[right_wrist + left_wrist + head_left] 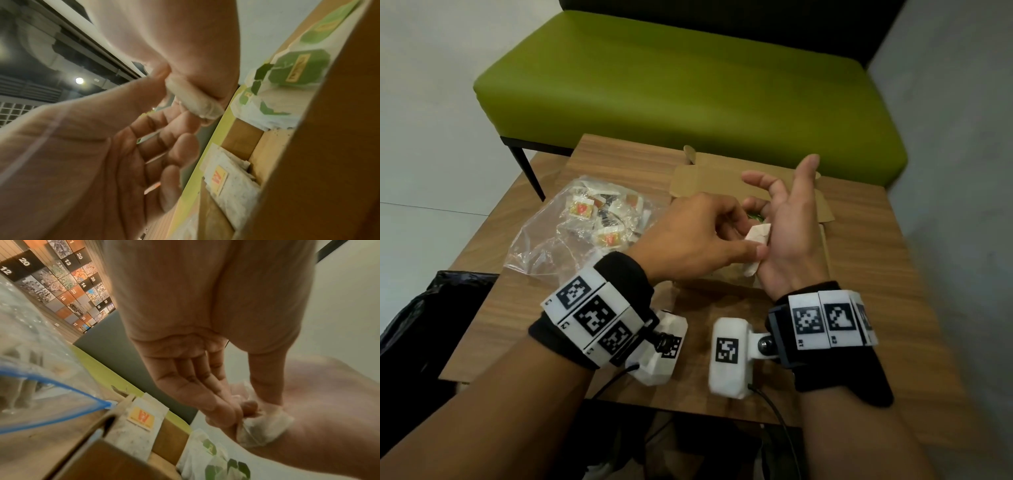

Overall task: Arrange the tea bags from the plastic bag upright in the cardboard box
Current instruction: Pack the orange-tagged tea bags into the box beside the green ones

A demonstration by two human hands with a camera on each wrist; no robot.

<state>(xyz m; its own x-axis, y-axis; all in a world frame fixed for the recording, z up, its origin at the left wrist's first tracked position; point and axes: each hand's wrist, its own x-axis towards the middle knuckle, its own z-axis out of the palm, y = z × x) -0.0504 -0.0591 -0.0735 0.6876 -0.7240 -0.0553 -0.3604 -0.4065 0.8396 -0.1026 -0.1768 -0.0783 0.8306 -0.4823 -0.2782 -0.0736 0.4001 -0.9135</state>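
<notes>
Over the open cardboard box (722,178) my left hand (743,240) pinches a white tea bag (758,234) between thumb and fingers and holds it against the palm of my right hand (780,192). That right hand stands edge-on, fingers loosely spread. The left wrist view shows the pinched tea bag (265,426) against the right palm. In the box, tea bags with a yellow-red label (139,423) stand upright beside green-printed ones (298,68). The clear plastic bag (585,226), with several tea bags inside, lies left of the box.
The box and bag sit on a small wooden table (893,308). A green bench (688,85) stands just behind it. A black plastic bag (421,325) lies off the table's left edge. A grey wall runs along the right.
</notes>
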